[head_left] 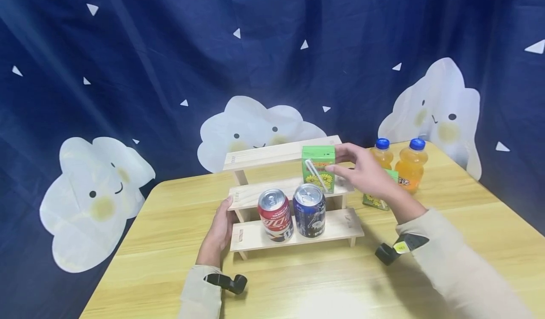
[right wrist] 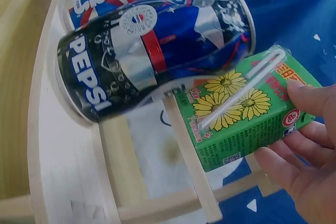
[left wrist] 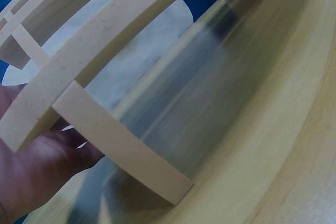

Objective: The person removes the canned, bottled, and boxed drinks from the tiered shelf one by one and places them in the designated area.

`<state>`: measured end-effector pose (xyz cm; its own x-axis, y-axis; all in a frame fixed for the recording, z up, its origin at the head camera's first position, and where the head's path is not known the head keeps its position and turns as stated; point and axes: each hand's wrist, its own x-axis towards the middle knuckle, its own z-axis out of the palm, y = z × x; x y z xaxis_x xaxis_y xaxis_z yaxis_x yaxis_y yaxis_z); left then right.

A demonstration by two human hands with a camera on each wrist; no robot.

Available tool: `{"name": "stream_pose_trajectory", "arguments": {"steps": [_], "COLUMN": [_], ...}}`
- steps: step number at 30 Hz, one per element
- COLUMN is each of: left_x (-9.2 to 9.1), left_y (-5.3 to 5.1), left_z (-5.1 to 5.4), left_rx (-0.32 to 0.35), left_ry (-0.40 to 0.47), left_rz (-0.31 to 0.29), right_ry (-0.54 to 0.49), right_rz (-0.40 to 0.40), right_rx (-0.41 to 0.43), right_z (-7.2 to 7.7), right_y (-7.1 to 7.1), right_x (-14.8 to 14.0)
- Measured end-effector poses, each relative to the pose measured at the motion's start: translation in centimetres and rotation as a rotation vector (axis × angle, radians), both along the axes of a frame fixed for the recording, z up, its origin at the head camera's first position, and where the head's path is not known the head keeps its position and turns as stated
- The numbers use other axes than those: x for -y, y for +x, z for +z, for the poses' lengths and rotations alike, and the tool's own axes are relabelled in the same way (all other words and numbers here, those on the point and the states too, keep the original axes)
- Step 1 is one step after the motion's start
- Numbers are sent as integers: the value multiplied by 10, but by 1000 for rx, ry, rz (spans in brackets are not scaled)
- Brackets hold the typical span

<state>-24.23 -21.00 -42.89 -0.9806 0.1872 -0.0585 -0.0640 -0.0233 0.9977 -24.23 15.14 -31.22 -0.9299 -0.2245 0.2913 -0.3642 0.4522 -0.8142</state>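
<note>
Right hand (head_left: 361, 171) pinching green carton (head_left: 321, 171) at middle tier of rack (head_left: 264, 189); left hand (head_left: 219, 229) gripping rack's left side. Blue can (head_left: 309, 217) standing close below, on rack's bottom tier: carton slipping forward, possibly knocking can over.

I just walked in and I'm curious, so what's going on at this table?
A person's right hand holds a green drink carton at the middle tier of a wooden three-tier stand, while the left hand grips the stand's left side. A red soda can and a Pepsi can stand on the bottom tier. On the table, to the right, are two blue-capped orange drink bottles and another green carton.
</note>
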Motion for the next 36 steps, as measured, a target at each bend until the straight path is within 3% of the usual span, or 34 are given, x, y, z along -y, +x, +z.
{"name": "stream_pose_trajectory", "arguments": {"steps": [5,13,18,21,28,36], "left_x": [0,0,0,0,1,1], "left_y": [0,1,1,1,-1,0], "left_z": [0,0,0,0,1,1], "left_rx": [3,10,10,5,-13,-12], "left_ry": [11,9,6,-6,1,6], "left_rz": [6,3,-1,1,-17,-15], "right_ry": [41,59,84,96,92,106], "right_rz": [-41,-115,-208,-266,-329,-405], "right_rx": [-10,-93,-98,-97,-155,-154], "right_z": [2,-1,-2,-3,-9,-12], "right_y": [5,13,20,25,38,54], "right_x": [-12,-37,-56,-69,-100,-129]}}
